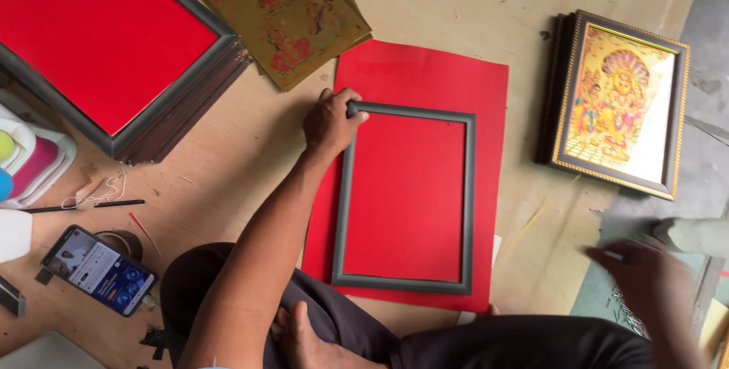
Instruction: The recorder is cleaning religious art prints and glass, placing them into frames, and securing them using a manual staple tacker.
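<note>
Frame corner seemingly under left fingers

I sit on the floor of a picture-framing workshop; stacked grey frames; gold foil prints; a finished framed picture; scattered offcuts.

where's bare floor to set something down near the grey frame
Bare plywood floor lies between the red paper sheet and the gold-framed picture stack, and left of the left hand below the red-backed frame stack. Crowded: phone corner, right hand side.
</note>
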